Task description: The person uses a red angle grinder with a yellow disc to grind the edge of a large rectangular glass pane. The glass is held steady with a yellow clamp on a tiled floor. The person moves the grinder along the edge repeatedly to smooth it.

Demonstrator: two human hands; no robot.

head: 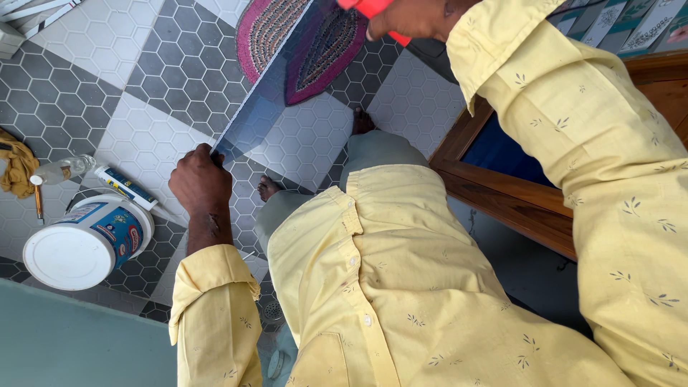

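My left hand (199, 183) grips the lower end of a long, glossy blue-grey strip (265, 93). The strip runs slantwise up to the top edge of the view, over the hexagon-tiled floor (122, 79). My right hand (416, 18) is raised at the top of the view, next to the strip's upper end, and is closed around a red object (369, 7) that is mostly cut off. Both arms are in yellow patterned sleeves. My bare feet (269, 188) stand on the tiles below.
A white lidded bucket (79, 247) stands at lower left, with a tube (125, 186), a plastic bottle (63, 170) and a yellow cloth (18, 168) near it. Two oval rugs (326, 50) lie at the top. A wooden door frame (502, 193) is on the right, a floor drain (272, 310) below.
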